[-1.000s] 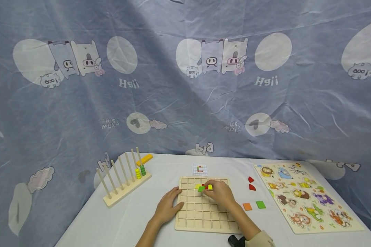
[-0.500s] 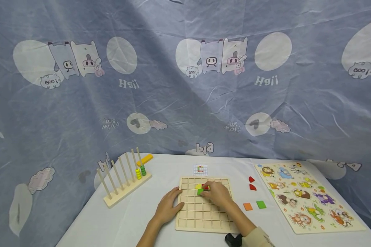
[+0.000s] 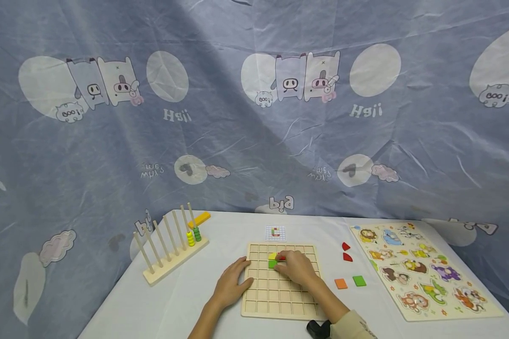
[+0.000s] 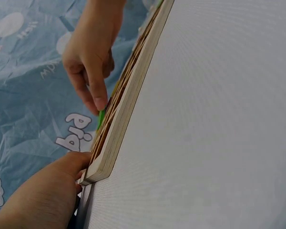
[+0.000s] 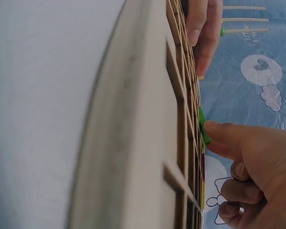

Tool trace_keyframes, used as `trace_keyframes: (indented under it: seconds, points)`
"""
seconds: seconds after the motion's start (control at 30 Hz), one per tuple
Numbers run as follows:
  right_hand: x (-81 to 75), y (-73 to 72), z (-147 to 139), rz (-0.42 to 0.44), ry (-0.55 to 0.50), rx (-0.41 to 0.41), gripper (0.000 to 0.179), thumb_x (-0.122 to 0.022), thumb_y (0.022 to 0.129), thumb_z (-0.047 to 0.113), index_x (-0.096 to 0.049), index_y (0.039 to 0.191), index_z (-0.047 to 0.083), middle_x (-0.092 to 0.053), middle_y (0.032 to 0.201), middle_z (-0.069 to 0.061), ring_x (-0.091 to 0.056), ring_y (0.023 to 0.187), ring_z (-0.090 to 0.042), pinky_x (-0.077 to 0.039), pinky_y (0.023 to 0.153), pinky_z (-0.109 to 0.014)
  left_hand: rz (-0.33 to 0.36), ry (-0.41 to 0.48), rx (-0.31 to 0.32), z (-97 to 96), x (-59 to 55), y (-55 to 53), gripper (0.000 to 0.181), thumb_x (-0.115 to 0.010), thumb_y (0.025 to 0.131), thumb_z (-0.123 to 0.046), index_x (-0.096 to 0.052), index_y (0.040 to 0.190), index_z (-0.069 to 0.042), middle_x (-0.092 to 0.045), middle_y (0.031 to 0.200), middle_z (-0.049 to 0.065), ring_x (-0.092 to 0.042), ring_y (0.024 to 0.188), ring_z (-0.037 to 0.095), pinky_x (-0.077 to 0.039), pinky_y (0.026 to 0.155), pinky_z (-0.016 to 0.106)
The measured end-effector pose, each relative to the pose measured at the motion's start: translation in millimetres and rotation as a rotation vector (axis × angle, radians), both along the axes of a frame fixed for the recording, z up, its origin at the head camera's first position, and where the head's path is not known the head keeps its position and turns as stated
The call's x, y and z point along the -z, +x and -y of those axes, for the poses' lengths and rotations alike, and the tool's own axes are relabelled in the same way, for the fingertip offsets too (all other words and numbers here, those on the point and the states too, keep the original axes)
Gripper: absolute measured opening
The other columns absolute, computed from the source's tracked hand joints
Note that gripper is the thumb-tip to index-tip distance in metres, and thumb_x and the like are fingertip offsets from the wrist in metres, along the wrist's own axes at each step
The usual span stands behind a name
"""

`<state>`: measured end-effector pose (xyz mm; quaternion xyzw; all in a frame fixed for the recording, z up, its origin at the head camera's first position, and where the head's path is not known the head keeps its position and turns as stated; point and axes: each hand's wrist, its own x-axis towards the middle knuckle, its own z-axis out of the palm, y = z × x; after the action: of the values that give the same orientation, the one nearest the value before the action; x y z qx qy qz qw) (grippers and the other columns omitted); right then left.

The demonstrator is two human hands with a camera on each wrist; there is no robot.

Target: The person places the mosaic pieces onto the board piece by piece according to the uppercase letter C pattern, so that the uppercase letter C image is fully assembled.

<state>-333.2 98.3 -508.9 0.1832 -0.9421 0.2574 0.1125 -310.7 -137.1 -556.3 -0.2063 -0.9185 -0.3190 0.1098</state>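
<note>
A pale wooden grid board (image 3: 258, 301) lies flat on the white table. My right hand (image 3: 298, 268) is over its upper middle, thumb and forefinger pinching a green square tile (image 3: 273, 264). In the right wrist view the green tile (image 5: 203, 126) sits tilted against the grid at the fingertips. A yellow tile (image 3: 273, 256) is just beyond it, and a red tile (image 3: 282, 257) is partly hidden by the fingers. My left hand (image 3: 231, 282) rests along the board's left edge with fingers fairly straight; its thumb touches the rim.
A small pattern card (image 3: 275, 233) lies behind the board. To the right are red wedge pieces (image 3: 347, 257), an orange tile (image 3: 340, 283), another green tile (image 3: 359, 281) and an animal puzzle (image 3: 420, 278). A peg rack with beads (image 3: 169, 266) stands left, near a yellow bar (image 3: 201, 219).
My right hand has shifted slightly left and toward me, bringing the green tile from above the yellow tile down to the cell in front of it. The left hand stays put.
</note>
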Motion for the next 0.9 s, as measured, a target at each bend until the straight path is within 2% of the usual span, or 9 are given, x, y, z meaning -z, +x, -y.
trace_keyframes:
  seconds: [0.1,0.17,0.27,0.33,0.47,0.63,0.9]
  points:
    - [-0.1,0.7,0,-0.001,-0.001,-0.001,0.025,-0.074,0.077,0.027,-0.071,0.096,0.012,-0.070,0.092,-0.003,-0.058,0.065,-0.012,-0.045,0.051,-0.025,-0.014,0.002,0.002,0.0,0.1,0.3,0.051,-0.058,0.088,-0.037,-0.049,0.132,-0.012,-0.041,0.141,0.008,-0.039,0.127,0.032,-0.031,0.101,0.052]
    - [-0.9,1.9,0,0.011,-0.005,0.002,0.027,-0.074,0.077,0.027,-0.071,0.099,0.011,-0.068,0.079,0.000,-0.049,0.054,-0.008,-0.037,0.044,-0.023,-0.024,-0.002,0.002,0.0,0.5,0.1,0.051,-0.058,0.088,-0.037,-0.049,0.132,-0.012,-0.041,0.141,0.009,-0.039,0.126,0.033,-0.032,0.100,0.052]
    - [-3.8,5.3,-4,0.031,-0.021,0.012,0.028,-0.074,0.077,0.026,-0.071,0.101,0.012,-0.052,0.056,0.007,-0.038,0.045,-0.007,-0.028,0.038,-0.023,-0.030,-0.002,0.005,-0.2,0.3,0.7,0.051,-0.058,0.088,-0.037,-0.049,0.131,-0.011,-0.042,0.140,0.009,-0.040,0.126,0.033,-0.033,0.100,0.052]
    - [-7.1,8.4,-7,0.052,-0.038,0.019,0.028,-0.074,0.077,0.026,-0.071,0.101,0.011,-0.039,0.049,0.009,-0.030,0.043,-0.006,-0.023,0.038,-0.022,-0.023,-0.001,0.003,-0.4,0.0,1.1,0.051,-0.058,0.088,-0.037,-0.049,0.132,-0.012,-0.041,0.141,0.009,-0.039,0.126,0.032,-0.032,0.100,0.052]
    - [-15.1,14.2,-21,0.086,-0.070,0.034,0.026,-0.073,0.079,0.026,-0.070,0.100,0.012,-0.036,0.049,0.007,-0.027,0.044,-0.007,-0.022,0.039,-0.022,-0.014,0.004,0.004,-0.6,-1.2,2.2,0.051,-0.058,0.088,-0.037,-0.049,0.132,-0.012,-0.041,0.141,0.009,-0.039,0.127,0.032,-0.031,0.101,0.052]
    - [-21.1,20.2,-47,0.112,-0.078,0.095,0.029,-0.072,0.079,0.030,-0.069,0.104,0.015,-0.038,0.051,0.004,-0.027,0.044,-0.008,-0.022,0.039,-0.022,-0.002,0.000,0.000,-0.1,-2.1,2.2,0.052,-0.058,0.089,-0.038,-0.048,0.133,-0.012,-0.040,0.142,0.008,-0.038,0.128,0.032,-0.031,0.101,0.052]
    - [-21.4,27.7,-105,0.087,-0.077,0.135,0.033,-0.073,0.079,0.029,-0.067,0.107,0.014,-0.038,0.051,0.003,-0.027,0.038,-0.007,-0.023,0.036,-0.022,-0.017,0.002,0.007,-0.3,-2.5,0.6,0.051,-0.059,0.088,-0.036,-0.049,0.132,-0.011,-0.041,0.141,0.009,-0.039,0.127,0.032,-0.032,0.100,0.053]
